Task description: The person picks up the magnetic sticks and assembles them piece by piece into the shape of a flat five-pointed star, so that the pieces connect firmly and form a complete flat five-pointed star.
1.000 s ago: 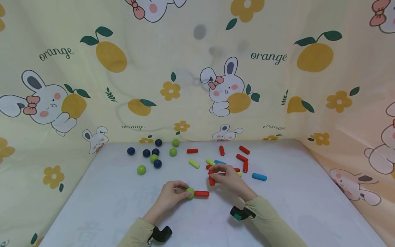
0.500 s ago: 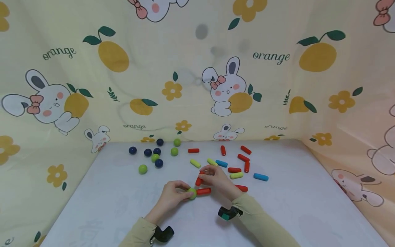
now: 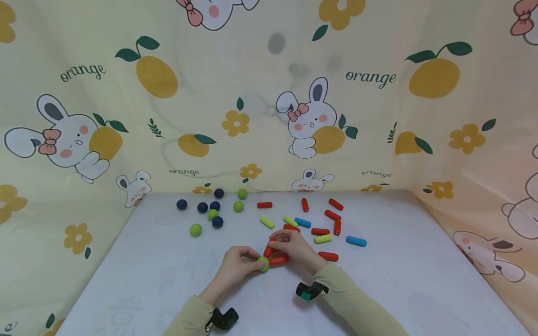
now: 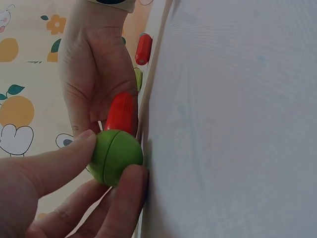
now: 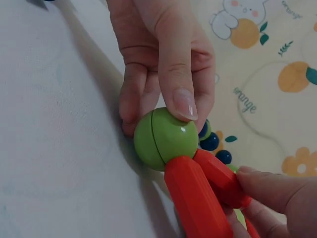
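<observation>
My left hand (image 3: 235, 267) pinches a green ball (image 3: 263, 264) between thumb and fingers, low over the white table. A seam line runs round the ball (image 5: 166, 139) in the right wrist view. One red faceted rod (image 5: 195, 198) sticks out from the ball, its end against the surface. With thumb and fingers, my right hand (image 3: 296, 249) pinches a second red rod (image 5: 225, 181), whose end meets the ball beside the first. The two rods spread at an angle. In the left wrist view the ball (image 4: 116, 157) partly covers a red rod (image 4: 120, 111).
Dark blue balls (image 3: 181, 204) and green balls (image 3: 195, 230) lie at the back left of the table (image 3: 138, 280). Loose red rods (image 3: 328, 256), yellow-green rods (image 3: 322, 239) and blue rods (image 3: 356, 241) are scattered behind and right of my right hand. A patterned cloth (image 3: 235, 154) hangs behind.
My right hand has moved left and toward me with its red rod, bringing the rod's end to the green ball. My left hand keeps holding the ball nearly in place.
</observation>
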